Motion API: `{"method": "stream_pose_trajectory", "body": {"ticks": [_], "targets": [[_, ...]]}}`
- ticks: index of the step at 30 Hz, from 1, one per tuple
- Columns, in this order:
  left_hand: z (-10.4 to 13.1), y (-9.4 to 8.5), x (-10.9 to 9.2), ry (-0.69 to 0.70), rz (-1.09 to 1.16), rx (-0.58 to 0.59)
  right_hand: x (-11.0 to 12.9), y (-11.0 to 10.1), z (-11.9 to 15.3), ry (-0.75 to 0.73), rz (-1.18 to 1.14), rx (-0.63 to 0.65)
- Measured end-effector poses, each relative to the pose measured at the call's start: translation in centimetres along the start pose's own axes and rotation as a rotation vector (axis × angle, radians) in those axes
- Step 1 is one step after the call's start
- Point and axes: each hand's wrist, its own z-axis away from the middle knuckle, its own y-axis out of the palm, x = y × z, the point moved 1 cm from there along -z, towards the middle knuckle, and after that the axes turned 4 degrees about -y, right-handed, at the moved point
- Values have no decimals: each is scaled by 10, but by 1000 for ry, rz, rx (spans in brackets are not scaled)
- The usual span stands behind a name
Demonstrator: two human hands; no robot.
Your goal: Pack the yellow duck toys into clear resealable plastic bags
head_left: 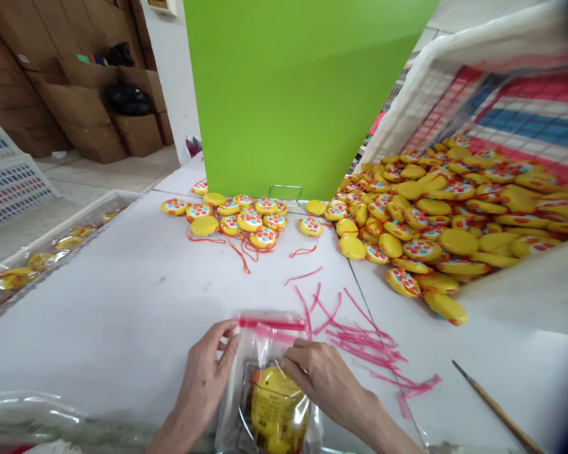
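Observation:
A clear plastic bag [230,403] with a pink band along its top edge lies in front of me. Inside it is a yellow toy-like item [277,410] with printed text on its side. My left hand [211,359] pinches the bag's upper left corner between thumb and fingers. At the upper right of the bag, my right hand [319,372] is closed on the end of a pink strip [274,333] that runs across below the band. To the right lie several loose pink strips [364,343].
Yellow round pieces with orange cords [250,219] lie mid-table. More yellow pieces [430,221] spill from a white-lined container [421,94] at right. A green board [288,94] stands behind. A thin stick [497,407] lies front right; a box of bagged pieces [52,252] stands left.

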Motion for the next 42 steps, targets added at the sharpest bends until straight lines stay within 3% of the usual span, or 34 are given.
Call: {"method": "stream_pose_trajectory", "body": {"ticks": [3, 7, 9, 17, 22, 25, 28, 31, 34, 36, 39, 42], "targets": [[-4, -1, -2, -29, 63, 88, 1, 1, 0, -11, -28, -14], [-9, 13, -10, -32, 197, 309, 2, 2, -3, 4, -37, -70], [-11, 20, -13, -25, 238, 362, 3, 3, -7, 19, -49, -129], [-7, 26, -15, -28, 240, 386, 20, 20, -31, -39, 28, -331], [-1, 27, -18, 16, 96, 300, 27, 24, -39, -80, 129, -353], [3, 29, -19, 63, -28, 295, 21, 19, -39, -33, 18, -418], [6, 27, -14, 46, -9, 333, -9, 10, -25, 132, -133, -490], [5, 22, -4, -12, 102, 306, -66, 1, 12, 378, -106, -524], [2, 18, 4, -33, 165, 288, -124, -5, 64, 618, -6, -473], [1, 17, 6, -38, 207, 304, -145, -8, 95, 750, 127, -385], [-1, 18, 7, -84, 278, 356, -141, -12, 118, 753, 287, -304], [-2, 18, 7, -137, 330, 391, -109, -19, 105, 571, 242, -438]]}}
